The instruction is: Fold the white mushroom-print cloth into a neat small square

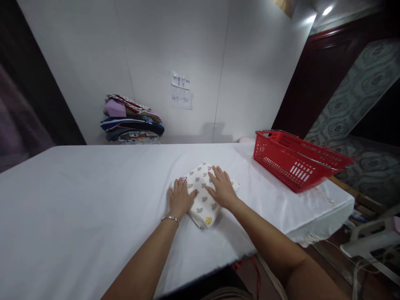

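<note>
A folded white cloth (201, 196) with grey, red and yellow printed motifs lies at a slant on the white-covered table. My left hand (181, 198), with a bracelet at the wrist, rests along its left side with the fingers spread. On the upper right part of the cloth lies my right hand (222, 187), flat and with its fingers apart. Several layers show at the cloth's lower corner. Neither hand grips anything.
A red plastic basket (281, 166) with metal handles stands on the table's right side. Folded garments (133, 121) are stacked at the back left, against the white wall. Paper notes (182, 100) hang on that wall. A light plastic stool (371, 237) stands beyond the right edge.
</note>
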A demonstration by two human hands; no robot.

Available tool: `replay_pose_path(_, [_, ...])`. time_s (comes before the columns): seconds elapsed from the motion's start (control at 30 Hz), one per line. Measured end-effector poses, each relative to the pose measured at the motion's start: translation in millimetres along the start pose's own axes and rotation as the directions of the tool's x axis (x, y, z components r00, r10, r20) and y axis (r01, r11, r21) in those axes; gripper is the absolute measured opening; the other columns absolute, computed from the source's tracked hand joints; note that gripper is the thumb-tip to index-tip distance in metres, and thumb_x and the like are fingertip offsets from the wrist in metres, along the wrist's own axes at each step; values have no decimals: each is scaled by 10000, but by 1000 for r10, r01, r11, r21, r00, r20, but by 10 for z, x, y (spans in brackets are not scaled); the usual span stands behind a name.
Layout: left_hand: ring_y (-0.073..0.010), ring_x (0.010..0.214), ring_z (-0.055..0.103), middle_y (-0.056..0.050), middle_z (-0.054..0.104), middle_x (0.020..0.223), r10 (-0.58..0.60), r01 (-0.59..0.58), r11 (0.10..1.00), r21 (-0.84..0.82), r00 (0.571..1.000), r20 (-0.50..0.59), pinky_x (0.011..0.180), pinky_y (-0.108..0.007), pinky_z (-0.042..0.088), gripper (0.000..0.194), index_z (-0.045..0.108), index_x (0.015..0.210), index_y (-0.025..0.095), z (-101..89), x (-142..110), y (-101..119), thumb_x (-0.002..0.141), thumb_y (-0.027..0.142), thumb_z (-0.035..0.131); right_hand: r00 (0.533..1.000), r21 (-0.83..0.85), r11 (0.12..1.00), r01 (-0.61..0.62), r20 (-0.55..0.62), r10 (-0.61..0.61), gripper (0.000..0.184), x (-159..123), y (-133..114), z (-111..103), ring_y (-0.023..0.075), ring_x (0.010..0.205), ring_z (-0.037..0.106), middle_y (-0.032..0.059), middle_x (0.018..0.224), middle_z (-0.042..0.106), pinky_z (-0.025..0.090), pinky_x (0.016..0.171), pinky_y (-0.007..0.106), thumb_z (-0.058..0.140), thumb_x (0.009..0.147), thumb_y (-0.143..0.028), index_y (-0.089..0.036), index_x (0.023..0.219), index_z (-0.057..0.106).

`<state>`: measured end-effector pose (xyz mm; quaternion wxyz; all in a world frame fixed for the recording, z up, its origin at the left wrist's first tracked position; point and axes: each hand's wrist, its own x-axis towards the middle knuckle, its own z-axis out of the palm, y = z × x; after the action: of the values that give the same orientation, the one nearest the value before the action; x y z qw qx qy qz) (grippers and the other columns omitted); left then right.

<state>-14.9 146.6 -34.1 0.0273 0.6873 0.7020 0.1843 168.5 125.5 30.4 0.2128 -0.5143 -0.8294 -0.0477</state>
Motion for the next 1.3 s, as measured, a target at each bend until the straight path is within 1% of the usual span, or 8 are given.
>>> replay_pose_path(0.1, [-268, 1391, 71, -79, 180, 1507, -20, 20, 1000, -2, 1000, -5, 1092, -522, 137, 670, 304, 1396, 156, 24, -4, -9, 848, 541, 333, 924, -78, 966, -245, 284, 257, 580, 40, 317, 280, 281, 1369, 151, 144, 1471, 271, 126, 1067, 488, 376, 893, -470, -146, 1374, 355])
replay_pose_path(0.23, [-254, 1394, 62, -66, 163, 1512, -28, 28, 999, -15, 1000, 3, 1093, -517, 132, 669, 294, 1401, 168, 52, -10, -22, 847, 540, 337, 874, -95, 960, -263, 397, 279, 616, -38, 501, 452, 275, 1372, 141, 121, 1494, 219, 98, 1076, 464, 304, 896, -517, -158, 1396, 327])
replay_pose_path(0.33, [-252, 1394, 59, -60, 141, 1516, -37, 37, 999, -21, 999, 18, 1094, -513, 127, 676, 295, 1401, 169, 51, -17, -19, 845, 550, 336, 866, -64, 960, -274, 417, 275, 633, 53, 469, 383, 276, 1373, 141, 118, 1499, 205, 121, 1070, 472, 314, 878, -545, -177, 1394, 329])
replay_pose_path(0.5, [-247, 1395, 48, -61, 141, 1516, -42, 42, 999, 1, 999, 17, 1100, -497, 121, 695, 272, 1411, 168, 50, -27, -11, 839, 555, 345, 948, 12, 993, -115, 299, 106, 677, 624, 302, 362, 217, 1394, 15, 89, 1525, 84, 62, 1091, 419, 249, 893, -551, -153, 1439, 216])
replay_pose_path(0.67, [-244, 1397, 31, -53, 130, 1519, -41, 40, 999, 32, 999, 33, 1104, -493, 127, 699, 239, 1423, 175, 56, -37, -8, 842, 550, 345, 936, -9, 997, -83, 342, 81, 708, 1133, 288, 759, 206, 1393, 20, 81, 1524, 90, 31, 1095, 419, 203, 896, -563, -120, 1447, 179])
replay_pose_path(0.87, [-256, 1396, 34, -57, 128, 1519, -40, 39, 999, 28, 998, 54, 1106, -507, 115, 688, 254, 1415, 178, 54, -45, 7, 843, 550, 343, 906, -44, 994, -100, 410, 109, 713, 1148, 414, 1096, 204, 1391, 50, 74, 1518, 140, 34, 1096, 433, 143, 891, -579, -136, 1449, 184])
replay_pose_path(1.1, [-270, 1392, 69, -77, 169, 1510, -22, 22, 1000, -9, 1000, 18, 1091, -521, 142, 668, 286, 1399, 192, 67, -42, -5, 836, 539, 375, 892, 46, 990, -137, 441, 103, 693, 1240, 420, 983, 222, 1387, 89, 88, 1509, 181, 63, 1094, 447, 234, 886, -576, -155, 1436, 231])
replay_pose_path(1.3, [-267, 1392, 70, -78, 169, 1510, -35, 35, 999, -17, 999, 26, 1093, -514, 129, 675, 304, 1390, 185, 65, -37, -5, 833, 562, 359, 905, 77, 982, -173, 406, 127, 666, 1109, 707, 693, 199, 1393, 54, 77, 1524, 110, 88, 1095, 421, 213, 906, -553, -179, 1453, 153])
